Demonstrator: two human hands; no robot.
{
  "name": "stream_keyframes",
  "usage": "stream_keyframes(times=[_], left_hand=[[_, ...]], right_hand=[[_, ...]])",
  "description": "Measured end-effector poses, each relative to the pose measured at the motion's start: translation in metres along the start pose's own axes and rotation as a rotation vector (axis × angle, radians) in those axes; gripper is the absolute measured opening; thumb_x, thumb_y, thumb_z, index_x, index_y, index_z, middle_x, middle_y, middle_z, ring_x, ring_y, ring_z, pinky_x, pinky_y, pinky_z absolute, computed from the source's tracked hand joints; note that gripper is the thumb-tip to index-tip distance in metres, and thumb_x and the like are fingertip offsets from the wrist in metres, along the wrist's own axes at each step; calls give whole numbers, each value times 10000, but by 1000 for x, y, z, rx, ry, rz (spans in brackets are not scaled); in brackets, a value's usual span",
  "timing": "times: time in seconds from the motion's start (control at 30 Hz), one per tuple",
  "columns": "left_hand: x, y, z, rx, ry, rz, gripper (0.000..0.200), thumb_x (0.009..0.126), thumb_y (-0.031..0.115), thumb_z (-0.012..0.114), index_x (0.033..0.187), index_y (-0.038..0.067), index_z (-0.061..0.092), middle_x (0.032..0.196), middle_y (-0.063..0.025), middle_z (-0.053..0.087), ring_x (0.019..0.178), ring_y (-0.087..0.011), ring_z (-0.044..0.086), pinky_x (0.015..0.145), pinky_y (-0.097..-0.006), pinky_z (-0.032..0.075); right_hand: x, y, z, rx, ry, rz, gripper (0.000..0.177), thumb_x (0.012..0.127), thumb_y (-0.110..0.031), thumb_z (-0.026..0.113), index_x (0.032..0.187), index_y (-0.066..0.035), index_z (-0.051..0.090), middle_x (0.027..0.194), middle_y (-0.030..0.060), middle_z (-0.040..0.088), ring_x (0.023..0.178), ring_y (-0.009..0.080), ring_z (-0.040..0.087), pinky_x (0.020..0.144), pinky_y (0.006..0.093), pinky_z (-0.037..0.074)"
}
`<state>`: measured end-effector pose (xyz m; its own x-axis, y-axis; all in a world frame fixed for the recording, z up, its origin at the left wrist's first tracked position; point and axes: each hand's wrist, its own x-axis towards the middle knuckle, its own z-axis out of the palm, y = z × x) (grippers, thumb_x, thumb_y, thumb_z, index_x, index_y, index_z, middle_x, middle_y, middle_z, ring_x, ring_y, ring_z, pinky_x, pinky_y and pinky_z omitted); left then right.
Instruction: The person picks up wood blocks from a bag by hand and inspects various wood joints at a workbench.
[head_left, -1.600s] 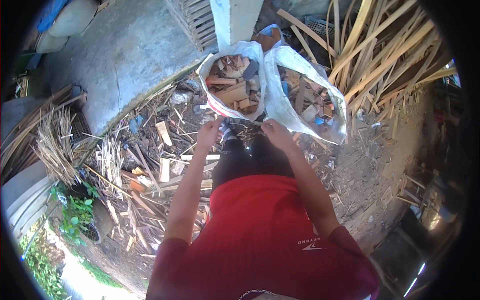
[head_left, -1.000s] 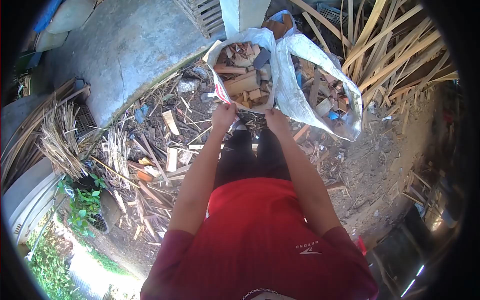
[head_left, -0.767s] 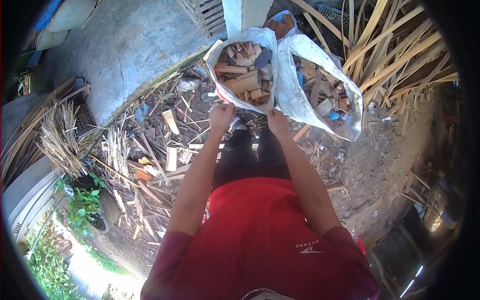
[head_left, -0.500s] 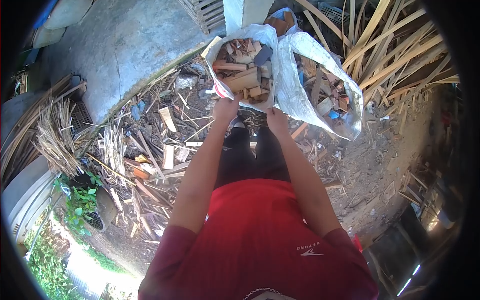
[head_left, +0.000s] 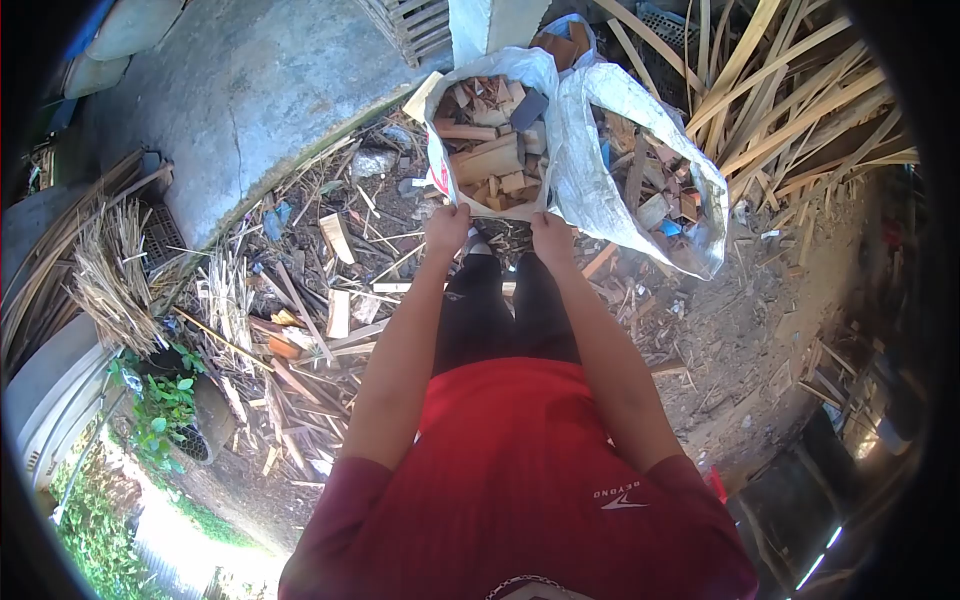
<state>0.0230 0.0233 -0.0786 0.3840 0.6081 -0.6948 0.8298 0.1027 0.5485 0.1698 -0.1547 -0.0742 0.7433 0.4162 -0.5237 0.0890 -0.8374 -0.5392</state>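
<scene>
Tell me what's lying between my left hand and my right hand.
In the head view, the near rim of the white sack holding wood scraps spans between your left hand and right hand; littered ground shows just below it.

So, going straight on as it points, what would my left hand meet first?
Your left hand would likely meet the white sack's near rim, which it grips; beyond that, probably the wood scraps inside, though depth is unclear.
</scene>
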Motion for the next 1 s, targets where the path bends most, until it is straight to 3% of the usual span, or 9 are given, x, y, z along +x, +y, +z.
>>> stream_keyframes(times=[0.1,0.2,0.37,0.53,0.63,0.73,0.83,1.0], left_hand=[[-2,3,-5,18,17,16,485,950,449,533,901,40,789,901,-234,752,937,-422,730,896,-517,539],[-6,1,-12,9,51,57,500,956,432,539,877,-14,751,717,-183,712,677,-285,728,711,-428,546],[-4,-25,-9,-112,51,47,479,958,416,565,896,-25,743,709,-136,689,650,-217,693,663,-389,520],[-14,7,-17,-134,-19,-42,476,957,420,579,878,-22,738,682,-106,666,629,-200,676,654,-374,530],[-7,6,-17,-120,-42,-30,521,958,474,569,898,-10,753,705,-146,693,689,-261,717,711,-405,551],[-8,19,-20,117,72,20,589,956,551,551,923,6,770,771,-207,727,817,-368,746,806,-462,555],[-10,32,-28,165,72,-9,625,961,608,519,926,42,783,921,-257,747,967,-462,714,878,-550,533],[1,16,-20,167,147,104,551,976,522,520,930,33,770,933,-274,732,962,-472,704,882,-546,536]], right_hand=[[-3,-6,-3,11,61,-27,433,990,-375,505,912,6,694,960,291,688,976,516,645,865,568,500],[-4,-12,-1,44,79,-40,428,982,-372,512,905,9,691,942,288,689,948,508,650,848,565,500],[-11,-19,0,120,27,-32,420,968,-388,529,904,-11,703,923,259,705,940,465,677,832,545,505],[-6,-21,-17,50,-56,59,444,957,-439,547,910,-29,712,916,225,728,985,426,703,866,541,518],[1,-30,-30,-77,-51,67,468,964,-482,551,990,-36,691,950,225,740,1012,443,703,896,551,523],[18,-38,-41,-224,-20,75,535,979,-549,548,1116,-38,630,1011,261,738,1020,498,692,904,577,526],[41,-41,-50,-257,-24,75,555,986,-559,538,1124,-30,629,1018,274,735,1014,499,695,899,584,533],[63,-26,-43,-419,15,-66,442,1012,-417,499,1003,-25,703,996,288,733,989,490,704,905,578,543]])
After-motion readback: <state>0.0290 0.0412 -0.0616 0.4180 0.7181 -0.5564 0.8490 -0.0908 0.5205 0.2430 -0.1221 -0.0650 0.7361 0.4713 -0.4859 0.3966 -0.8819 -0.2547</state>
